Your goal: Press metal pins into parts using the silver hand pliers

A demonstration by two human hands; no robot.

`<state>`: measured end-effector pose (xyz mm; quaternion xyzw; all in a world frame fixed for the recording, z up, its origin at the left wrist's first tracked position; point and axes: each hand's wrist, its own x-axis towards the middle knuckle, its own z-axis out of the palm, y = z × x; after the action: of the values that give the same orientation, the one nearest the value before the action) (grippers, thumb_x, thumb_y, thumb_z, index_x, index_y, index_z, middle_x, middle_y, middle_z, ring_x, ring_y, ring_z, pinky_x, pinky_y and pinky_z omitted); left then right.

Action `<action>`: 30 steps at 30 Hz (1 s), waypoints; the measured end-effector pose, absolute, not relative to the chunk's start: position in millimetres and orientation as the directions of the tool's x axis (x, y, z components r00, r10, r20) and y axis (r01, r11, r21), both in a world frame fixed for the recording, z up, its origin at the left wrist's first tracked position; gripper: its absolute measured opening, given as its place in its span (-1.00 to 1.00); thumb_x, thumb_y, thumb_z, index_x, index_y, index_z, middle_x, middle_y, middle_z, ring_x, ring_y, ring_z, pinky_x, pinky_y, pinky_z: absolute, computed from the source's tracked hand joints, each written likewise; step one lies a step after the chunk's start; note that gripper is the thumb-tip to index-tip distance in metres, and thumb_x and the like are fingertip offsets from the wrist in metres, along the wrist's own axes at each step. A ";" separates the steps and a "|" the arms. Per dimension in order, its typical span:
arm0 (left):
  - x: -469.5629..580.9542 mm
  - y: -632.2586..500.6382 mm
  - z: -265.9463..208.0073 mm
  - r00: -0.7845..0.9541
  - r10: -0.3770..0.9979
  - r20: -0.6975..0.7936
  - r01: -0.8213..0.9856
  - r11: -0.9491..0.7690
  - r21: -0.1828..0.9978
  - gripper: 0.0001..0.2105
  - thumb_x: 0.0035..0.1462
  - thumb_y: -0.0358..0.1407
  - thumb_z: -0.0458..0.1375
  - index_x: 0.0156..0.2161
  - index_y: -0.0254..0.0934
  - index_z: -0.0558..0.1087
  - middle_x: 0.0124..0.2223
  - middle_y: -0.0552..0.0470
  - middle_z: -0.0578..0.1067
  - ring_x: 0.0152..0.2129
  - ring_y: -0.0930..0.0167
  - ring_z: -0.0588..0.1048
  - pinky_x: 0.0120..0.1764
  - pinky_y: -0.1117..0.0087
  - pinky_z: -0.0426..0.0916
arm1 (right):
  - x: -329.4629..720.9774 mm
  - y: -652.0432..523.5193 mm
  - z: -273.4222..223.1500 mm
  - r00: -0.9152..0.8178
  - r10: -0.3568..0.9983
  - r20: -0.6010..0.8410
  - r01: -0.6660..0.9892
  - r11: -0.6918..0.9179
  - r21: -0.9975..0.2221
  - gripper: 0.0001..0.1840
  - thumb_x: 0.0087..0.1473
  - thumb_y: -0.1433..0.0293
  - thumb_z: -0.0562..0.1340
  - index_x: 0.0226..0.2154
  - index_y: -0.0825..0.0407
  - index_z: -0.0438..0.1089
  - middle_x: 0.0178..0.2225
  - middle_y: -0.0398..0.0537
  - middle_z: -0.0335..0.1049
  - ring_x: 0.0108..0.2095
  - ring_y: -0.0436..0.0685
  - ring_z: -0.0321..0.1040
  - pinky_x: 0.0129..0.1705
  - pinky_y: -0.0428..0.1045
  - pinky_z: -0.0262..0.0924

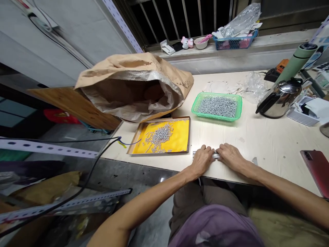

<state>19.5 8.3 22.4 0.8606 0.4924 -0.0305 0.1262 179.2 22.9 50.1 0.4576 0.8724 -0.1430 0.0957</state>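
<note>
Near the front edge of the table, my left hand [203, 160] is closed over a narrow silvery metal strip [215, 155]. The strip shows between my hands, and a bit of it sticks out to the left. My right hand [229, 156] has its fingers bent together at the right end of the strip; what its fingertips pinch is hidden. Left of my hands lies a shallow tray [180, 128] lined in yellow, with a heap of small metal pins [161, 134]. Beyond my hands stands a green plastic basket [216, 118] filled with similar small metal pieces.
A large brown paper sack [144, 63] lies with its mouth open behind the tray. To the right are a steel kettle [281, 97], a green flask [295, 63] and a red phone [315, 171]. A black cable [89, 171] hangs at the left.
</note>
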 end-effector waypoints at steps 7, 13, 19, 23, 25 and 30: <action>21.7 -40.0 -24.9 0.540 0.824 0.173 0.783 -0.567 0.256 -0.65 0.26 -0.39 -0.08 0.14 -0.33 0.20 0.18 -0.25 0.29 0.17 0.21 0.21 0.12 0.08 0.19 | 198.0 51.5 41.9 -0.634 0.736 -0.238 0.769 0.566 -0.296 -0.79 0.15 0.33 0.18 -0.19 0.07 0.42 -0.23 0.04 0.39 -0.20 0.15 0.26 -0.20 -0.02 0.07; 35.0 -61.9 -27.3 0.515 0.827 0.226 0.743 -0.562 0.365 -0.65 0.27 -0.27 -0.04 0.11 -0.33 0.26 0.12 -0.20 0.37 0.14 0.21 0.26 0.16 0.00 0.13 | 176.7 63.2 42.1 -0.468 0.875 -0.123 0.883 0.454 -0.122 -0.76 0.21 0.40 0.07 -0.29 0.09 0.45 -0.21 0.09 0.38 -0.18 0.18 0.20 -0.20 0.05 0.00; 36.5 -61.2 -28.7 0.484 0.862 0.150 0.737 -0.494 0.461 -0.64 0.23 -0.26 -0.02 0.09 -0.32 0.31 0.01 -0.19 0.45 0.04 0.19 0.36 0.09 0.04 0.24 | 118.2 36.4 48.6 -0.855 0.513 -0.083 0.519 0.838 -0.167 -0.84 0.14 0.40 0.17 -0.30 -0.03 0.48 -0.06 -0.01 0.34 -0.01 0.20 0.11 -0.19 0.03 0.02; 36.9 -66.4 -41.9 0.481 0.869 0.115 0.749 -0.475 0.462 -0.58 0.23 -0.21 -0.05 0.14 -0.32 0.27 0.07 -0.18 0.41 0.06 0.17 0.33 0.09 0.10 0.23 | 87.0 20.9 33.2 -0.942 0.322 -0.095 0.330 0.941 -0.076 -0.86 0.08 0.49 0.20 -0.44 0.03 0.46 -0.20 0.00 0.38 -0.04 0.20 0.13 -0.17 0.05 0.01; 36.5 -69.4 -44.5 0.499 0.852 0.155 0.742 -0.513 0.432 -0.55 0.23 -0.17 -0.03 0.16 -0.35 0.24 0.08 -0.19 0.40 0.07 0.17 0.31 0.09 0.12 0.22 | 78.7 21.2 25.9 -0.959 0.277 -0.065 0.281 0.957 -0.063 -0.88 0.05 0.52 0.21 -0.45 0.05 0.43 -0.29 -0.02 0.39 -0.13 0.16 0.17 -0.19 0.04 0.01; 10.7 -57.6 -28.7 0.585 0.718 0.378 0.663 -0.691 0.288 -0.74 0.24 -0.21 0.00 -0.09 -0.30 0.43 -0.11 -0.12 0.49 -0.12 0.29 0.41 -0.03 0.25 0.31 | 90.3 51.3 45.1 -0.877 0.402 0.262 0.397 0.915 -0.072 -0.87 0.13 0.50 0.13 -0.39 0.05 0.38 -0.44 -0.09 0.39 -0.34 0.08 0.19 -0.27 -0.01 -0.03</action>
<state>10.7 -57.6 -28.7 0.8883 0.3886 0.2378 0.0579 90.3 51.3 45.1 0.2061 0.9688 -0.0081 -0.1372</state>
